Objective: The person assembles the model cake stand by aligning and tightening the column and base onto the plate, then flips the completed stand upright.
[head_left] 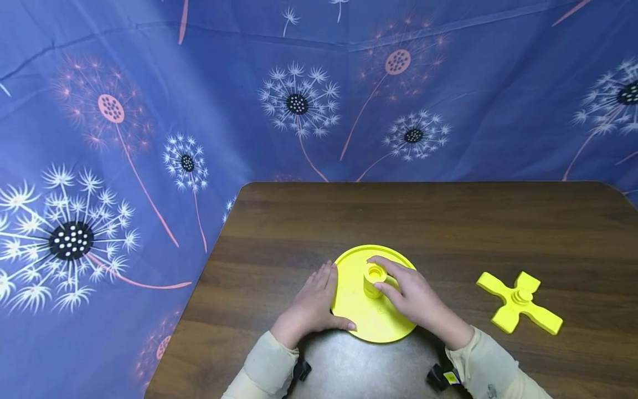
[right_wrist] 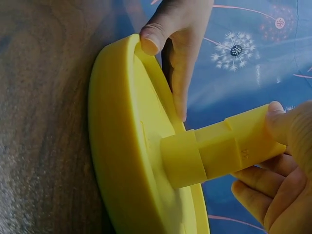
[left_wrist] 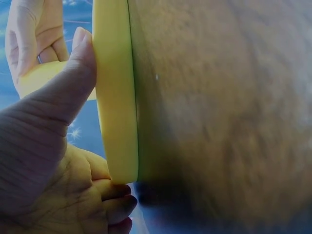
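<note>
Yellow disc on tabletop, post standing mid-disc. Left grip at disc's 9 o'clock, rim held between thumb and fingers. Right grip comes in from 4 o'clock, pinching post's upper end. Right wrist view shows post's stepped sections; head view, its hollow top. Only head view has cross-shaped piece, at disc's 3 o'clock.

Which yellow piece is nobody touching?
The four-armed cross, lying alone to the right; the left hand holds the round disc, and the right hand grips the post standing on it.
</note>
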The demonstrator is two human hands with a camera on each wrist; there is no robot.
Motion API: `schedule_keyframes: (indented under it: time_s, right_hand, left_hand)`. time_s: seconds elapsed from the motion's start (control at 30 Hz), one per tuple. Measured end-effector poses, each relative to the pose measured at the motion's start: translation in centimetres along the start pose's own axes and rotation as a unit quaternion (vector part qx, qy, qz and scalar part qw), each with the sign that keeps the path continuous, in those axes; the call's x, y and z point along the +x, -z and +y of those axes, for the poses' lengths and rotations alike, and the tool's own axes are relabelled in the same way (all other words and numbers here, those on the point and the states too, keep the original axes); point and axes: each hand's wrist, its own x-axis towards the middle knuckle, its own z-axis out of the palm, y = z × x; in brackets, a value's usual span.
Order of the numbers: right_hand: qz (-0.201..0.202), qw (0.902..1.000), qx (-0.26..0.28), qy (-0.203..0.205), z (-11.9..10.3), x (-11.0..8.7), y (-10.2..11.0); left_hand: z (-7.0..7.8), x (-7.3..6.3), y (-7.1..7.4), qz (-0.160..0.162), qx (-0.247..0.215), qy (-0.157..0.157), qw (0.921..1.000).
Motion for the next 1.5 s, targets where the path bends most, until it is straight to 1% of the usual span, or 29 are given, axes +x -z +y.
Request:
schedule_keyframes:
  time_s: [0.17, 0.5, 0.97, 1.13, 1.23, 1.33, 1.43, 1.5]
  right_hand:
    - [0.014, 0.9996, -0.020, 0.013, 0.1, -0.1, 0.0]
    - [0.027, 0.9989, -0.029, 0.027, 0.2, -0.3, -0.2]
    - [0.029, 0.9993, -0.015, 0.018, -0.2, -0.6, -0.2]
    - [0.015, 0.9998, 0.013, 0.007, -0.2, -0.6, 0.0]
    - [0.003, 0.9998, 0.020, -0.005, -0.2, -0.8, 0.3]
    - [-0.001, 0.9997, 0.018, -0.014, -0.2, -1.4, 1.1]
    - [0.012, 0.9997, 0.003, -0.021, 0.0, -2.4, 2.5]
    - [0.034, 0.9989, -0.018, -0.027, 0.1, -3.4, 3.8]
  left_hand:
    - [0.2, 0.1, -0.1, 0.004, 0.005, -0.005, 1.0000]
    - [0.5, 0.0, 0.0, 0.001, 0.003, -0.004, 1.0000]
    - [0.5, -0.2, -0.1, -0.001, 0.009, -0.001, 1.0000]
    - [0.4, -0.2, -0.1, -0.003, 0.005, -0.002, 1.0000]
    - [0.3, -0.3, -0.2, -0.004, 0.004, -0.004, 1.0000]
    - [0.2, -0.3, -0.3, -0.002, -0.001, -0.006, 1.0000]
    - [0.2, -0.3, -0.4, -0.002, -0.005, -0.007, 1.0000]
    - [0.2, -0.2, -0.3, 0.000, -0.005, -0.009, 0.9999]
